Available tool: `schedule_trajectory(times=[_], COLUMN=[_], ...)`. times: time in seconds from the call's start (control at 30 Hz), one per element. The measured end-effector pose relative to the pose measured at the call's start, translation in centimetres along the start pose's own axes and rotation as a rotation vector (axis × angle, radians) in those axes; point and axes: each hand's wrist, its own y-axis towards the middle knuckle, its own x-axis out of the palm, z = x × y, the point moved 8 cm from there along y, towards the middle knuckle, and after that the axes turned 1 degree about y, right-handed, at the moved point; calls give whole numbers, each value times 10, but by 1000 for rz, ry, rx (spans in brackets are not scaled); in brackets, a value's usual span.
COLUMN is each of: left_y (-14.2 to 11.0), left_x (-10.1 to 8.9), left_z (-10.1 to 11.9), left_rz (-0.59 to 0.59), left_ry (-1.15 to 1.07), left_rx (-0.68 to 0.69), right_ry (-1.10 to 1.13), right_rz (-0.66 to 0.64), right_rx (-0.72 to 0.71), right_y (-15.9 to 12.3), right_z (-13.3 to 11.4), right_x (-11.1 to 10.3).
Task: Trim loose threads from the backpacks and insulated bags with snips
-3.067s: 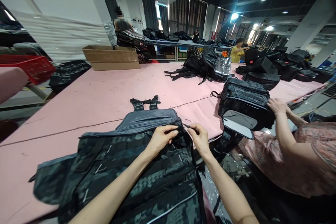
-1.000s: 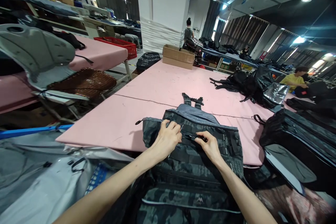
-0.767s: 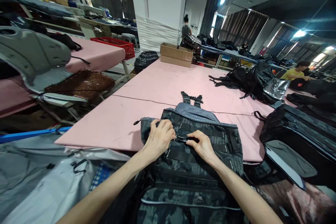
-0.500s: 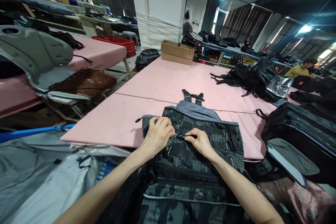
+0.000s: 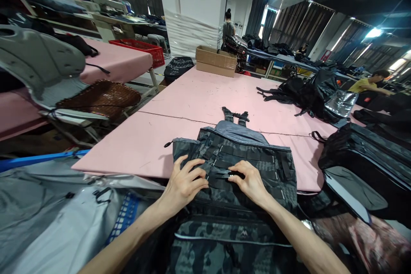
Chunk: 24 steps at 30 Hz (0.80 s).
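A dark camouflage backpack (image 5: 239,154) lies front up on the near edge of the pink table (image 5: 205,98), with its straps (image 5: 236,116) pointing away from me. My left hand (image 5: 184,182) rests on the left part of the bag's front webbing, fingers spread and holding nothing. My right hand (image 5: 252,180) lies beside it, fingers curled onto a small black strap end (image 5: 226,174) at the middle of the front panel. The two hands are a few centimetres apart.
A black backpack (image 5: 362,158) stands on the table to the right, with a pile of black bags (image 5: 305,98) behind it. A cardboard box (image 5: 215,61) sits at the far end. A wicker chair (image 5: 99,100) and grey plastic sheeting (image 5: 58,218) are on the left. A person's floral-clad arm (image 5: 372,239) is at lower right.
My left hand has let go of its pinch on the bag's webbing and now lies spread and lower. My right hand has slid slightly toward me, still at the black strap end.
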Motion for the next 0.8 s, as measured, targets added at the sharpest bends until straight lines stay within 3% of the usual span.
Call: schedule_trajectory(times=[0.2,0.47,0.8], left_y=[-15,-11,-20], left_x=[-18,6,3], left_z=[-13,8,-2], left_rz=[115,38,118], left_ry=[-6,56,4], left_rx=[-130,-131,-226], right_ry=[-95,-68,-207], right_rz=[-8,68,-45], right_rx=[-123,-52,-180], right_y=[-3,-2,1], right_z=[-22,-9,-38], right_x=[9,-8,24])
